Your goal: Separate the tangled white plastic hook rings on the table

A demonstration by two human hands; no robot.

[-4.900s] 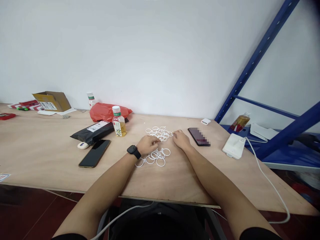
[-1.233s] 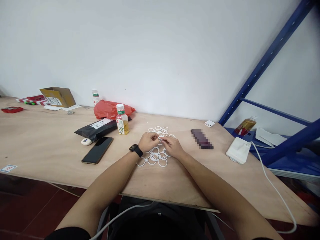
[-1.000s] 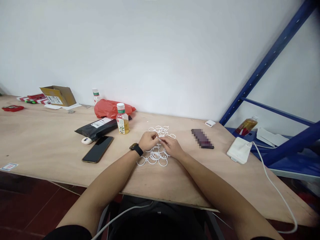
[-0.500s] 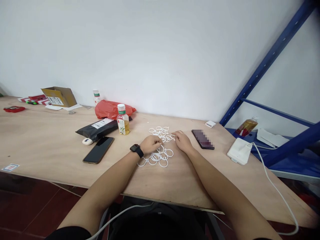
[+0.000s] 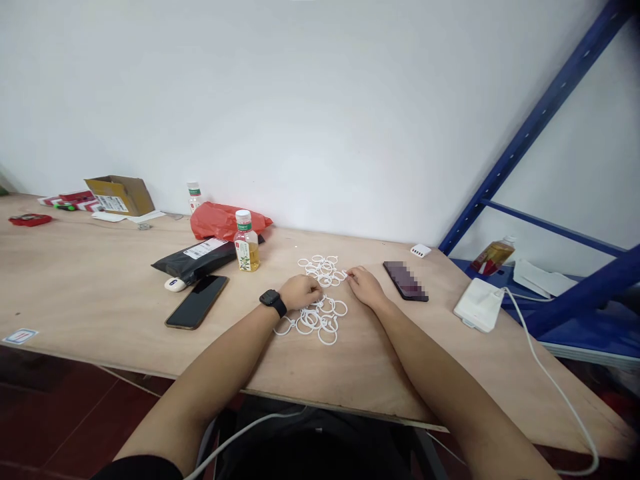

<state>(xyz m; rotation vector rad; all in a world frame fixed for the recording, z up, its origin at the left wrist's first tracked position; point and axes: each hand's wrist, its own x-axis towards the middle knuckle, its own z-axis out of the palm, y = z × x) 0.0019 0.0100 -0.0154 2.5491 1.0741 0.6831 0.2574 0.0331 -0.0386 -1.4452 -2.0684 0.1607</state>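
Observation:
Several white plastic rings lie on the wooden table [image 5: 100, 300]. A far pile of loose rings [image 5: 323, 268] lies ahead of my hands, and a near cluster of linked rings [image 5: 320, 321] lies below them. My left hand [image 5: 300, 291], with a black watch on its wrist, rests with curled fingers on the upper edge of the near cluster. My right hand [image 5: 365, 287] is at the right edge of the far pile, its fingertips pinched on a white ring there.
A black phone [image 5: 197, 301], a white earbud case [image 5: 173, 285], a black mailer bag [image 5: 197, 259], a tea bottle [image 5: 247, 250] and a red bag [image 5: 225, 221] lie left. A dark phone [image 5: 405, 281], a white charger [image 5: 481, 304] with cable and blue shelving [image 5: 575, 293] are right.
One second ago both hands met over the rings, working a ring between them. They have since parted; the right hand reached out to the far pile and the left lowered onto the near cluster.

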